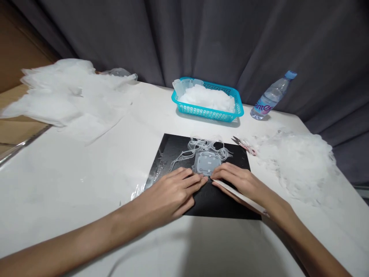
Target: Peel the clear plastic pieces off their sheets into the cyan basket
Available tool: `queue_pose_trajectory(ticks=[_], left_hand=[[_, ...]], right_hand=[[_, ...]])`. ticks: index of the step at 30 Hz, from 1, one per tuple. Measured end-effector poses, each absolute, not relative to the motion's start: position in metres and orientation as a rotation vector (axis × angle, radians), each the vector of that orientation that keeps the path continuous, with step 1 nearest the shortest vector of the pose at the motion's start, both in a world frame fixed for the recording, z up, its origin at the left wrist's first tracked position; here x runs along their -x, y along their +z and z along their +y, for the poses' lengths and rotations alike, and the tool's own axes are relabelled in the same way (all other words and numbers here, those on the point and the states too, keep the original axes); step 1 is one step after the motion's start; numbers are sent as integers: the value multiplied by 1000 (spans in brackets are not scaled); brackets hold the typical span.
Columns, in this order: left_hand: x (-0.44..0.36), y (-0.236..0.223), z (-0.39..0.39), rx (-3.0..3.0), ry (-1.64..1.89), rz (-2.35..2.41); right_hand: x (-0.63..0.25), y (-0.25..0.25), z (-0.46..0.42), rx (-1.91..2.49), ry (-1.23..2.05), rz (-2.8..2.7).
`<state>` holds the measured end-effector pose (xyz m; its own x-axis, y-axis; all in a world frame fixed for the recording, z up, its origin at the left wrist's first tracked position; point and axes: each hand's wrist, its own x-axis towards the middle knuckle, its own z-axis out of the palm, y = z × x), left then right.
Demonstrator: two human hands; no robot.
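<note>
A square translucent grey moulded piece lies on a black mat, with small round marks and lines on its face. Thin clear strips curl around its far side. The fingers of my left hand press together at the piece's near left corner. My right hand is closed around a slim white stick-like tool, whose tip points at the near edge of the piece. The fingers hide that edge, so I cannot tell whether the tip touches it.
Pink-handled scissors lie at the mat's far right corner, beside a heap of clear scraps. Behind stand a blue basket of white translucent pieces and a water bottle. White plastic sheets pile up at the left, near cardboard.
</note>
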<state>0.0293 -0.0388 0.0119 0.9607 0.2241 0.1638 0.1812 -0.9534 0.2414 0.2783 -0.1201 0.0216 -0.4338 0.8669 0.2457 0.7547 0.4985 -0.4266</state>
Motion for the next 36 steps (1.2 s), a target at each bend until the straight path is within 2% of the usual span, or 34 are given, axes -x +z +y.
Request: queue_pose_trajectory(ticks=[10,17,21,24,27,30,36], left_hand=[[-29,8,-40,-2917,344,295],[-26,8,-38,-2987,364,379],[-22,11,-42,-2933,551,437],[-24,17,-50,-2661,564,571],[-32,23,-52,-2081,357,784],[-40,25,-43,-1614,352,811],[-44,22,-35,-1403,453,748]], right_hand=[[-265,2,-124,1307,-302,-2485],[-264,-7,-123,1359,-319,-2465],[-258,-12,-122,1397,-299,-2381],[-251,-7,-121,1397,-325,-2266],[-243,1,-123,1403,-292,-2157],[-234,4,-126,1427,-260,-2067],[-220,2,-130,1435,-266,-2014]])
